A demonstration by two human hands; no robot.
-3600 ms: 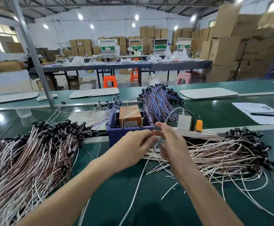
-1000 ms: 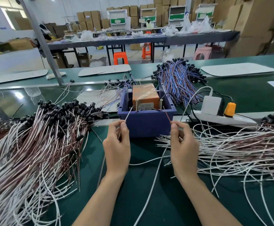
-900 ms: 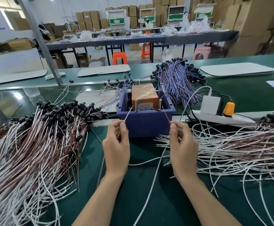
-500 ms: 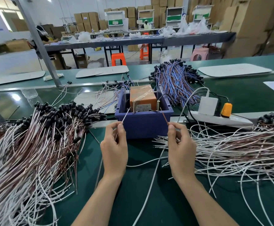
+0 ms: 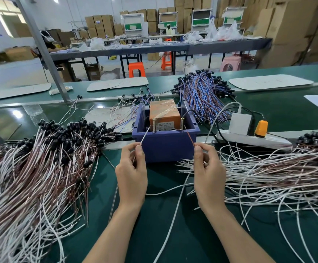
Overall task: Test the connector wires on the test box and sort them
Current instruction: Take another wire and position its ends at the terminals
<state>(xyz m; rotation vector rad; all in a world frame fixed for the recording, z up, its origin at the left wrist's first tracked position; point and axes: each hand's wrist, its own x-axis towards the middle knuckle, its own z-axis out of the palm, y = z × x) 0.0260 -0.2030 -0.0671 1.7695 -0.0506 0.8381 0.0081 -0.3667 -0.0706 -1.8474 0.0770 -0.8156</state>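
Two bare hands: the left grip (image 5: 131, 173) pinches one thin white wire end (image 5: 144, 134), and the right grip (image 5: 209, 173) pinches one thin reddish-brown wire end (image 5: 190, 137). One blue plastic bin (image 5: 165, 147) holds one orange tape-wrapped test box (image 5: 163, 111) and two upright metal screws (image 5: 154, 125).

Three big heaps of connector wires lie on the green counter (image 5: 173, 234):
- one left white-and-brown heap (image 5: 40, 168)
- one right white-and-brown heap (image 5: 268, 168)
- one far blue-and-purple heap (image 5: 201, 93)

One white power strip (image 5: 249, 138) carries one white square adapter (image 5: 239, 121) and one orange plug (image 5: 261, 126). Beyond stand two orange plastic stools (image 5: 137, 69) and one pink plastic stool (image 5: 231, 63).
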